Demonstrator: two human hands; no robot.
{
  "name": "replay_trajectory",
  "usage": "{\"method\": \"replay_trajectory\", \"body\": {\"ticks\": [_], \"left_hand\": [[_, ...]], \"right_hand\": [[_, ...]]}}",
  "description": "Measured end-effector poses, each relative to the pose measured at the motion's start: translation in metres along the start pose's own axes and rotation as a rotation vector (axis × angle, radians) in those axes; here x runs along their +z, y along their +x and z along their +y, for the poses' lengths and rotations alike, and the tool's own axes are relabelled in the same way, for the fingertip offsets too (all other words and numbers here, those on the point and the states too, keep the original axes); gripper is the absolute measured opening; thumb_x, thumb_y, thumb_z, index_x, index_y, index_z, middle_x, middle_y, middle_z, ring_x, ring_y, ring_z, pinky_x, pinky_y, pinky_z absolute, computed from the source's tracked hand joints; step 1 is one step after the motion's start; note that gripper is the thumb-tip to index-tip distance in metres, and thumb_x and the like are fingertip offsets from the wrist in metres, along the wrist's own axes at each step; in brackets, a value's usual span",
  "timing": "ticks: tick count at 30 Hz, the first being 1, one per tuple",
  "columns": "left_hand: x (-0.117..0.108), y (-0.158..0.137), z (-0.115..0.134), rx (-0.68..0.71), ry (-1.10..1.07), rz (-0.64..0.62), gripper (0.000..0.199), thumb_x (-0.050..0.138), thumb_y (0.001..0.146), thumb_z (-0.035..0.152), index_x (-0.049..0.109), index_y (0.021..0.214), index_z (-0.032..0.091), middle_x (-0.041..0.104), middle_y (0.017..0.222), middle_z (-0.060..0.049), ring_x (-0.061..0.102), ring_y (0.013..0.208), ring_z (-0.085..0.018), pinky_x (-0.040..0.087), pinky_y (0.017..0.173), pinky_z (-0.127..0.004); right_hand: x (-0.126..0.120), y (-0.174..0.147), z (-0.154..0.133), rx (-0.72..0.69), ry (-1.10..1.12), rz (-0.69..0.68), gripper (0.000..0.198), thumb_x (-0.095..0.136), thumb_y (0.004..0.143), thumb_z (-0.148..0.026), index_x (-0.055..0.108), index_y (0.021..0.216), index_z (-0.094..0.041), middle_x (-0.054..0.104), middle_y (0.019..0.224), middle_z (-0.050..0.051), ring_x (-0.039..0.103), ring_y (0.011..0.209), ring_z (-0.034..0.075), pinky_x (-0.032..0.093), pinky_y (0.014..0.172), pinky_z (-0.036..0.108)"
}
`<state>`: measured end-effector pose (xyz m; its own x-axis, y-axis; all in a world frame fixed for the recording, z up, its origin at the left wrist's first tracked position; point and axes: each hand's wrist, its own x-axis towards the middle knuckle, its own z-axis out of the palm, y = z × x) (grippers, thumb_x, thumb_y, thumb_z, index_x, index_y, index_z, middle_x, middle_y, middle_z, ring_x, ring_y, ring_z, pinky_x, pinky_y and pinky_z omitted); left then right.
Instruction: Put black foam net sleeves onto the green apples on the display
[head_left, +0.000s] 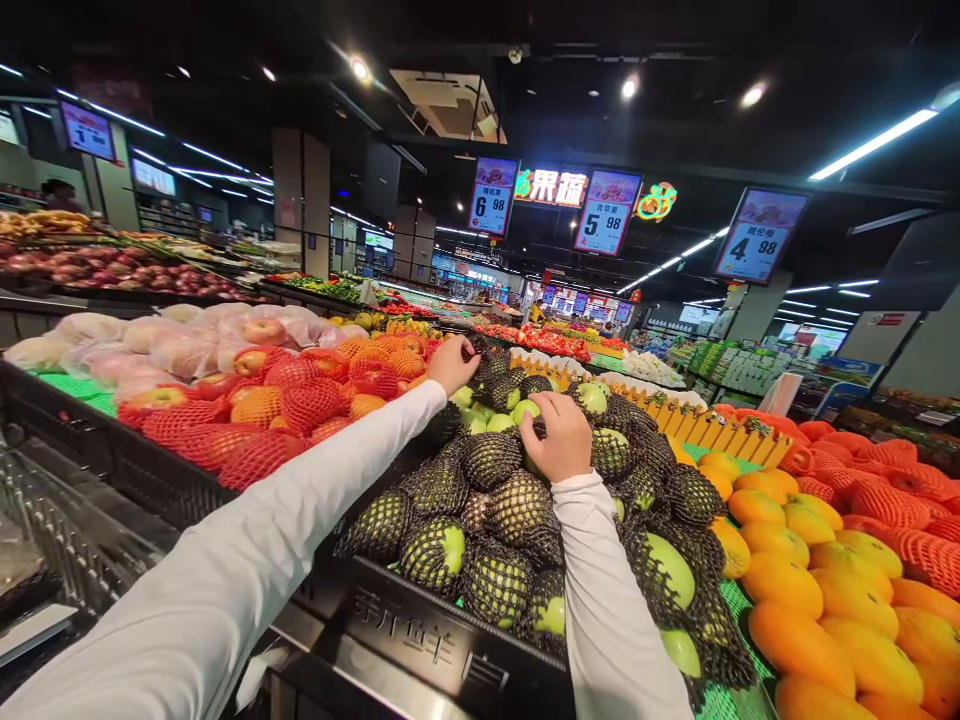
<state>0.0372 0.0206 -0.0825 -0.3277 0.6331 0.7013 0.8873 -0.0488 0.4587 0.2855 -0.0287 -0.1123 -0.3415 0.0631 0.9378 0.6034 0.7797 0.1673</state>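
My right hand [561,435] is closed around a green apple [526,410] in the middle of the bin, thumb and fingers against its skin. Farther back, my left hand [452,366] is curled at the far left of the same pile. Its thumb and forefinger pinch what looks like black netting [491,362]; whether fruit is inside the pinched part is hidden. Around both hands lie many green apples in black net sleeves [499,580], some with bare green skin showing. White sleeves cover both my arms.
Red-netted apples [292,390] and bagged fruit [180,340] fill the bin on the left. Oranges [810,570] are piled on the right, with red-netted fruit [892,490] beyond. A black bin edge [450,625] runs in front; a metal cart [75,530] stands lower left. Price signs [607,212] hang overhead.
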Motion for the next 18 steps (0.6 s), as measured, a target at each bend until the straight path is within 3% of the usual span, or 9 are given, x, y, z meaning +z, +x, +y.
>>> {"method": "replay_trajectory", "body": {"ticks": [2,5,7,9,12,15,18], "left_hand": [[-0.002,-0.016,0.027,0.081,-0.306,0.024,0.016,0.057,0.081,0.029,0.056,0.091,0.016,0.065,0.096,-0.007,0.063,0.085,-0.018,0.052,0.082,-0.031],[0.001,-0.046,0.058,0.359,-0.656,-0.173,0.018,0.055,0.076,0.015,0.057,0.094,0.016,0.065,0.1,-0.007,0.063,0.089,-0.017,0.052,0.081,-0.029],[0.003,-0.062,0.065,0.536,-0.619,-0.231,0.027,0.052,0.074,0.009,0.062,0.098,0.016,0.064,0.108,-0.008,0.061,0.1,-0.019,0.051,0.088,-0.031],[0.005,-0.07,0.061,0.613,-0.513,-0.222,0.028,0.052,0.077,0.009,0.064,0.101,0.017,0.062,0.114,-0.01,0.06,0.105,-0.021,0.049,0.093,-0.034],[0.008,-0.069,0.043,0.578,-0.456,-0.162,0.02,0.054,0.084,0.019,0.064,0.101,0.014,0.063,0.116,-0.013,0.061,0.103,-0.022,0.05,0.093,-0.035],[0.011,-0.062,0.023,0.502,-0.45,-0.138,0.023,0.056,0.085,0.027,0.064,0.1,0.011,0.063,0.113,-0.014,0.061,0.1,-0.023,0.05,0.092,-0.037],[0.014,-0.056,0.006,0.409,-0.438,-0.198,0.034,0.058,0.083,0.031,0.061,0.111,0.01,0.06,0.119,-0.015,0.061,0.098,-0.022,0.053,0.084,-0.034]], "right_hand": [[0.0,0.0,0.0,0.125,0.073,-0.081,0.037,0.047,0.094,-0.034,0.061,0.122,-0.012,0.065,0.12,0.012,0.058,0.113,0.022,0.044,0.099,0.032],[0.0,0.0,0.001,0.286,0.153,-0.117,0.06,0.046,0.095,-0.048,0.043,0.141,-0.009,0.052,0.14,0.016,0.049,0.13,0.022,0.039,0.109,0.035],[0.002,-0.001,0.002,0.338,0.167,-0.137,0.067,0.048,0.094,-0.049,0.036,0.145,-0.008,0.047,0.145,0.017,0.046,0.133,0.023,0.039,0.11,0.036],[0.005,-0.003,0.004,0.353,0.158,-0.152,0.06,0.049,0.092,-0.039,0.039,0.143,-0.008,0.05,0.142,0.017,0.049,0.13,0.023,0.04,0.108,0.036],[0.007,-0.007,0.004,0.35,0.128,-0.156,0.049,0.045,0.088,-0.021,0.049,0.135,-0.009,0.059,0.13,0.014,0.056,0.117,0.023,0.044,0.102,0.035],[0.0,-0.005,0.0,0.331,0.065,-0.174,0.054,0.042,0.088,-0.015,0.045,0.142,-0.014,0.061,0.122,0.011,0.056,0.109,0.022,0.045,0.097,0.033],[-0.011,0.006,-0.007,0.173,-0.058,-0.224,0.05,0.043,0.093,-0.019,0.047,0.143,-0.02,0.055,0.129,0.011,0.049,0.118,0.023,0.04,0.101,0.035]]}}
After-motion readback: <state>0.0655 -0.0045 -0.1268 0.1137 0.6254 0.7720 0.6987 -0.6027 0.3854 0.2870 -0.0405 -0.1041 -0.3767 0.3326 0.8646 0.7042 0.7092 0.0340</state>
